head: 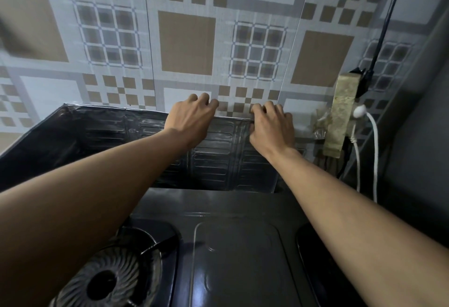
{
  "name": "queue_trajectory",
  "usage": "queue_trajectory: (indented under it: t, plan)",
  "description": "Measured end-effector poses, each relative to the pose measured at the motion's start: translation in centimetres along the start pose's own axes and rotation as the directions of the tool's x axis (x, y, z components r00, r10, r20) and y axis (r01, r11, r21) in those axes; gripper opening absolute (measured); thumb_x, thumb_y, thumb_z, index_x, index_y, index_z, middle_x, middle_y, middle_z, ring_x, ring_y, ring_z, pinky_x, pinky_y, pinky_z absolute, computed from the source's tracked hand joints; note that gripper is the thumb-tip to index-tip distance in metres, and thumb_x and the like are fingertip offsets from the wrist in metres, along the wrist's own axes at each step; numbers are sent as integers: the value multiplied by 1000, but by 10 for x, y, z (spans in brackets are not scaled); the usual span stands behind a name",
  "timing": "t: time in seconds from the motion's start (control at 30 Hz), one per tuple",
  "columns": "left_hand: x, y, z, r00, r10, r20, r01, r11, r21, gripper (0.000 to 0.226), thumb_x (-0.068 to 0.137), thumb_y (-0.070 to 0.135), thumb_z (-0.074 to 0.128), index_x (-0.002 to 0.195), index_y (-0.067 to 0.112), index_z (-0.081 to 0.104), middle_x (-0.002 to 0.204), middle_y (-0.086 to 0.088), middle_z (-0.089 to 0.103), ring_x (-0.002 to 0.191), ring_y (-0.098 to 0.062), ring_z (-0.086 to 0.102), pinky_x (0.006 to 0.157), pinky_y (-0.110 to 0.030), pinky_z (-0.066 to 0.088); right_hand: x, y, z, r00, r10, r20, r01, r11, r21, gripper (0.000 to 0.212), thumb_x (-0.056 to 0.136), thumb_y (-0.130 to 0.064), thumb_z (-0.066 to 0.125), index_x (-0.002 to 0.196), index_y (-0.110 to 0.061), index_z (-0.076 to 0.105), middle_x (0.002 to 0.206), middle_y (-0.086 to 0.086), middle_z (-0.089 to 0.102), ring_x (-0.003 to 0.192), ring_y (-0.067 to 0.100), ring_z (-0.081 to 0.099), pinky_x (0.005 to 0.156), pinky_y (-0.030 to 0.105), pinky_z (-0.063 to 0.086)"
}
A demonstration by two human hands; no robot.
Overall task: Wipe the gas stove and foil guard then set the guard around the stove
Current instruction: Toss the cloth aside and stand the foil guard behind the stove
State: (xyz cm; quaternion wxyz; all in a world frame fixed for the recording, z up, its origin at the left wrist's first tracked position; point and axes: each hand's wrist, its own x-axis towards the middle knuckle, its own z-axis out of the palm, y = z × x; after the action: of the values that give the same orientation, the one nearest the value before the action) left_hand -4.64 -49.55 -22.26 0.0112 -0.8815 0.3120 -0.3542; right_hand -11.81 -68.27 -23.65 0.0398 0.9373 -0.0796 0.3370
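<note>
The dark foil guard stands upright behind the gas stove, its back panel against the tiled wall and a side panel folded forward on the left. My left hand grips the guard's top edge, fingers curled over it. Just to the right, my right hand grips the same top edge. A burner shows at the stove's lower left, partly under my left forearm. The right burner well is mostly hidden by my right forearm.
A patterned tiled wall rises behind the guard. A grimy power strip hangs on the wall at right, with a white plug and cable and a black cable above. A grey surface closes the right side.
</note>
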Motion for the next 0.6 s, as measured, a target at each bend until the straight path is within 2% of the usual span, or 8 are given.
queue_trajectory:
  t: [0.27,0.37,0.43,0.53,0.6]
  plan:
    - [-10,-1,-13,1000,-2,6,2,1000,10,32,93,19,64,122,13,51,114,-8,58,97,-28,58,60,-33,37,-2,-10,-18,997,-60,48,59,998,34,37,80,-9,64,116,-13,58,117,7,58,109,29,51,90,46,45]
    - [-12,-2,-17,1000,2,14,-2,1000,8,29,95,23,60,121,14,53,115,-9,60,101,-29,58,70,-36,44,-3,-15,-20,996,-81,30,79,996,47,36,81,-10,65,116,-12,59,116,7,59,107,30,52,89,46,45]
    - [-13,-1,-18,1000,4,13,-4,1000,-7,28,95,22,60,121,14,54,115,-9,60,103,-30,58,76,-38,47,-4,-17,-19,996,-89,28,88,995,46,37,81,-7,67,116,-13,59,116,7,60,106,29,53,89,46,45]
    - [-16,2,-16,1000,6,28,-5,999,-32,28,94,18,62,121,15,55,115,-8,61,102,-29,58,77,-38,49,-6,-20,-19,995,-93,28,92,995,43,41,80,3,66,117,-12,59,115,7,60,106,29,53,90,46,46]
    - [-16,3,-12,999,4,40,-3,999,-33,28,94,16,62,122,16,57,114,-7,63,101,-28,59,75,-36,47,-5,-20,-18,996,-87,26,87,996,12,36,84,5,62,116,-10,59,112,9,61,103,30,53,85,44,47]
